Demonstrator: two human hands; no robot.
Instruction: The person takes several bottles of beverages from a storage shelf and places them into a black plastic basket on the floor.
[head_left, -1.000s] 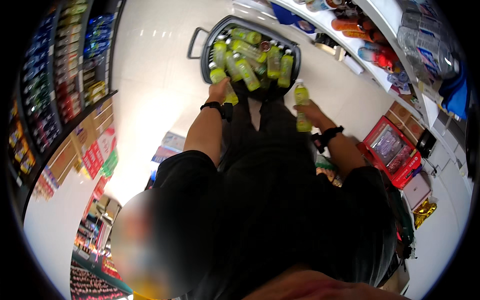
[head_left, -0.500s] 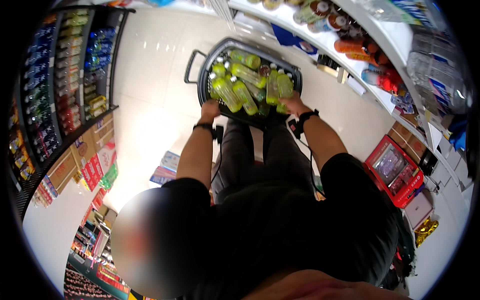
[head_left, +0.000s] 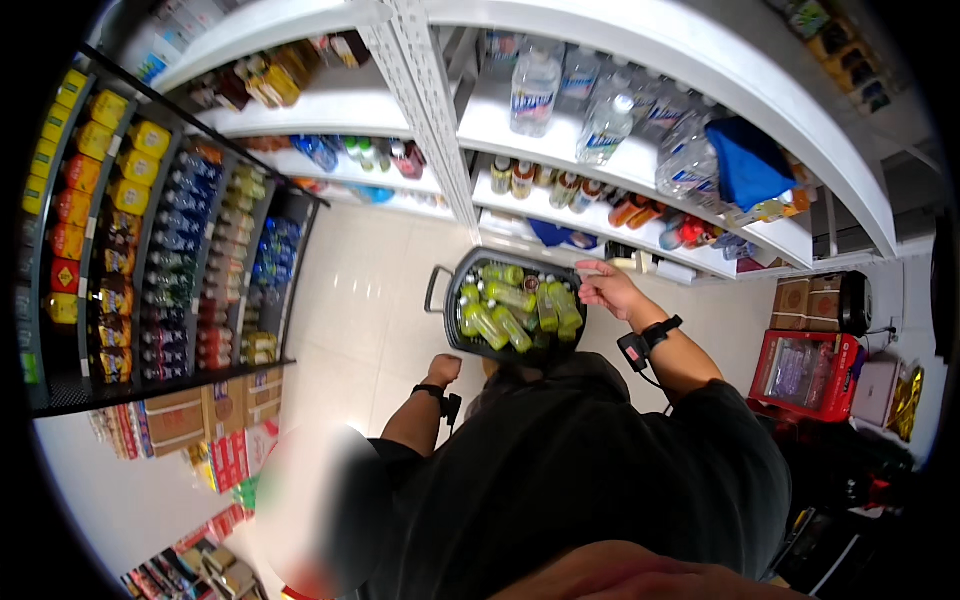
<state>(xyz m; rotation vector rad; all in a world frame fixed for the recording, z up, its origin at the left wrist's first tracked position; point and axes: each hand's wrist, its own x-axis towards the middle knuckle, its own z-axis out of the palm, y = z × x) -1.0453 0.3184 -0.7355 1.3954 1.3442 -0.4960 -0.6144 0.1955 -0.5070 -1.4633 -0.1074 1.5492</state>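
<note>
A black shopping basket (head_left: 452,318) stands on the floor in front of me, its handle sticking out at the left. Several bottles of yellow-green drink (head_left: 512,296) lie jumbled inside it, most of them on their sides with white caps. Just past the basket's right rim, my right hand (head_left: 608,287) is raised with its fingers apart and nothing in them. My left hand (head_left: 443,370) hangs off the near left corner of the basket, fingers curled in and seemingly holding nothing. Each wrist wears a black band with a small box.
White shelves (head_left: 370,100) curve across the far side, holding large clear water bottles (head_left: 535,92), smaller drink bottles (head_left: 521,178) and a blue cloth (head_left: 748,165). A dark rack (head_left: 205,280) of drinks stands left, cardboard boxes (head_left: 220,405) beside it. A red box (head_left: 800,375) lies right.
Both hands have come off the basket's near rim; the right has moved up and opened, the left has drawn back. My view has tilted up, showing more of the shelves.
</note>
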